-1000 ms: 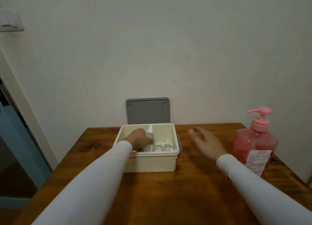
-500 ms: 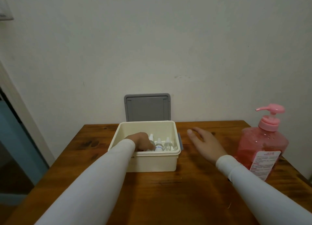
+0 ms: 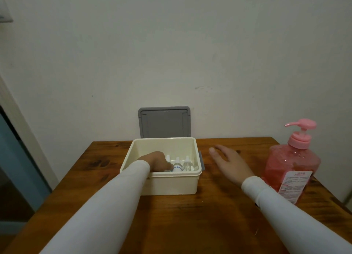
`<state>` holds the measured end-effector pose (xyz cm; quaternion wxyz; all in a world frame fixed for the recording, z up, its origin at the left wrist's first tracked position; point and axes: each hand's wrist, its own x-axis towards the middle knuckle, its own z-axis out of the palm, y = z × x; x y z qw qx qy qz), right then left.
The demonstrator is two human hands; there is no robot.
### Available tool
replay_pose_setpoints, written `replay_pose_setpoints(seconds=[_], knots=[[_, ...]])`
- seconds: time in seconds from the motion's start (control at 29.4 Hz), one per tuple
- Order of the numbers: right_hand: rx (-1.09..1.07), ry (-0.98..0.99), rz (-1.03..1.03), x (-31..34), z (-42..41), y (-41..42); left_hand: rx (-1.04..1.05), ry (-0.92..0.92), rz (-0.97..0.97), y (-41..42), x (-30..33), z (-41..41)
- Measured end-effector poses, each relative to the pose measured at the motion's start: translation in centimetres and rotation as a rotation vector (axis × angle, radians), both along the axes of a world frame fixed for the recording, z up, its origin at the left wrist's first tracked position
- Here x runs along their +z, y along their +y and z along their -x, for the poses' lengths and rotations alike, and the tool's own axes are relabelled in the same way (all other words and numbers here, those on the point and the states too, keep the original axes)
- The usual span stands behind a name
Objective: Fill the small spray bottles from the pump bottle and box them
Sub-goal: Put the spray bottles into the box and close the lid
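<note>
Wall (image 3: 190,44): plain, off-white, matte; faint scuff marks right of centre, low on the surface. It fills the upper part of the view. Light is dim and even, no hard shadows.

Desk (image 3: 190,215): brown wood, visible grain with dark knots near the far left corner; far edge butts against the wall.

Door frame (image 3: 17,120): pale, runs diagonally down the left side; beside it a blue-grey panel (image 3: 13,158).

Top left edge: a pale wall fixture (image 3: 4,13), cut off by the frame, type not identifiable.
</note>
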<state>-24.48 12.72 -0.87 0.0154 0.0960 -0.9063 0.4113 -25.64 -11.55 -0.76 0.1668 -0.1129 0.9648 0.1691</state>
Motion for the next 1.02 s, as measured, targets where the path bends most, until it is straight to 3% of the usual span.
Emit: replay_pose_setpoints(seconds=[0.24, 0.44, 0.65, 1.02], knots=[[-0.011, 0.012, -0.012, 0.7, -0.1, 0.1, 0.022, 0.081, -0.164, -1.0, 2.0, -0.3], [-0.011, 0.041, -0.020, 1.9, 1.0, -0.9, -0.026, 0.386, -0.232, -3.0, 6.1, -0.6], [-0.017, 0.041, 0.014, 3.0, 3.5, -2.7, 0.111, 0.619, -0.248, -5.7, 7.0, 0.0], [-0.014, 0.004, 0.002, 2.4, 10.9, -6.3, 0.322, 0.522, -0.263, -10.0, 4.6, 5.3]])
